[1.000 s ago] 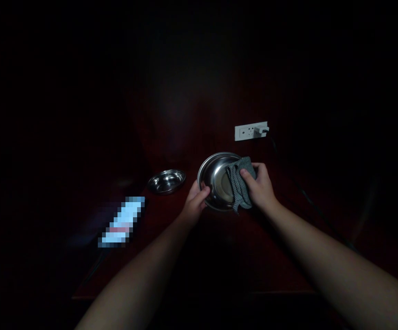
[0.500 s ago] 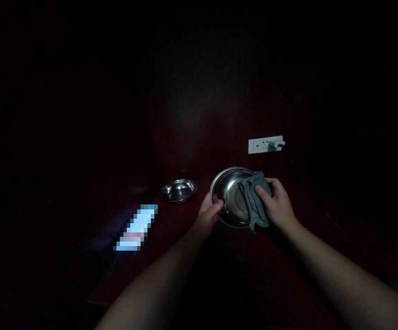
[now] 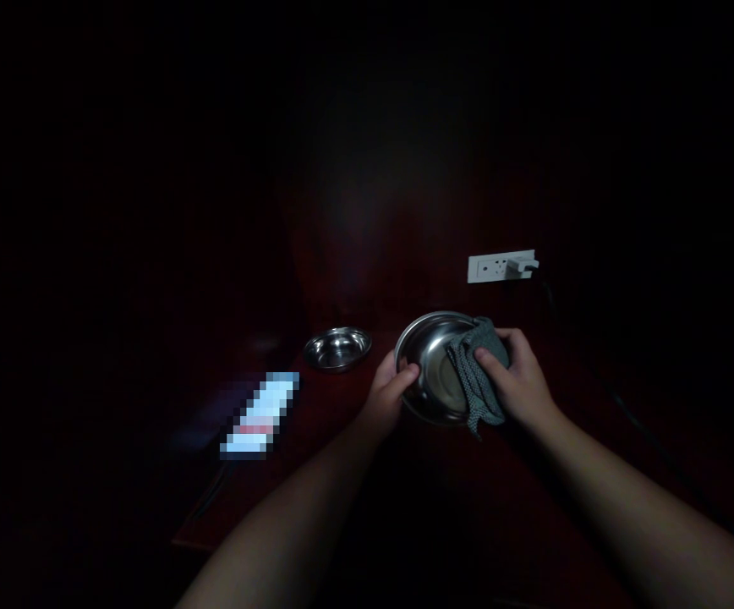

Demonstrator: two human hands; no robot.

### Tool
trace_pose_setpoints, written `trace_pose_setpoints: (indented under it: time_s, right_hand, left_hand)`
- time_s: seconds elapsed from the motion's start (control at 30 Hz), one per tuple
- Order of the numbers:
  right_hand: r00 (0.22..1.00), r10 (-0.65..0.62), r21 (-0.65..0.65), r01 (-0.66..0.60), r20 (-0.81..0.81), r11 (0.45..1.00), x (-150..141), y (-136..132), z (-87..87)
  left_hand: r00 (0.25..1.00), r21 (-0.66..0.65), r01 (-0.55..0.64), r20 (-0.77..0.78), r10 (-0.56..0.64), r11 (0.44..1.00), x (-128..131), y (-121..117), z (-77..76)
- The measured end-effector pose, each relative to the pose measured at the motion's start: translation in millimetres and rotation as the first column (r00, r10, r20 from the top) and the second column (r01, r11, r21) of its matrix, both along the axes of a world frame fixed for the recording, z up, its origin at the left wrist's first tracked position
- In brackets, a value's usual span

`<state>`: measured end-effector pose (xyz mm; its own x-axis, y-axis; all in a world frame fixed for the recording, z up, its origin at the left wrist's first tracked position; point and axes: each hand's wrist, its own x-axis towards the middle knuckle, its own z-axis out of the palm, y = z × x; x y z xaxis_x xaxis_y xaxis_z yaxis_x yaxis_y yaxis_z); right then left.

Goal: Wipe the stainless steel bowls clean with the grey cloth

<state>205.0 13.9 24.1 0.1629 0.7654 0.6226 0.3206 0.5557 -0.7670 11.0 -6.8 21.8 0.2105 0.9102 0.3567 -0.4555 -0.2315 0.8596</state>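
Note:
A shiny steel bowl (image 3: 427,364) is held up in front of me, tilted so that its inside faces my camera. My left hand (image 3: 390,391) grips its left rim, thumb over the inside and fingers behind. A folded grey-green cloth (image 3: 478,376) lies over the bowl's right side. My right hand (image 3: 519,374) is closed on that cloth, thumb on top, pinching it around the rim. The fingers behind the bowl are hidden.
A second steel bowl (image 3: 337,349) stands on the dark red table (image 3: 322,423). To its left is a lit, pixelated phone-like screen (image 3: 262,414) with a cable. On the wall behind sits a white socket (image 3: 490,267) holding a plug. Most surroundings are dark.
The whole view has shifted slightly, so everything appears a little farther right. Both hands keep their hold on the bowl and the cloth, which look almost unchanged against each other.

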Motion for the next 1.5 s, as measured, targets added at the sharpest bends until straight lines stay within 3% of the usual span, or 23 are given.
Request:
trace_pose_setpoints:
  time_s: [0.4,0.67,0.8,0.93,1.5]
  right_hand:
    - [0.999,-0.044,0.071,0.042,0.028,0.997,-1.7,-1.0,0.2]
    - [0.963,-0.137,-0.014,0.138,-0.231,0.99,-2.4,5.8,-3.1]
    - [0.939,-0.144,-0.065,0.13,-0.314,0.989,-3.8,8.2,-3.7]
    - [0.945,-0.143,-0.103,0.117,-0.294,0.988,-2.9,11.1,-5.4]
    - [0.981,-0.12,-0.092,0.107,-0.153,0.99,-3.5,8.4,-6.7]
  left_hand:
    - [0.999,-0.072,-0.036,0.011,0.036,0.997,-1.5,5.5,-5.4]
    - [0.957,-0.192,0.173,0.265,-0.119,0.966,-2.0,2.9,0.2]
    - [0.977,-0.096,0.202,0.095,-0.193,0.975,0.4,-3.6,-7.1]
    - [0.98,-0.051,0.19,-0.049,-0.192,0.981,1.6,-7.0,-12.4]
    - [0.993,-0.06,0.074,-0.086,-0.079,0.995,0.9,-2.0,-7.5]
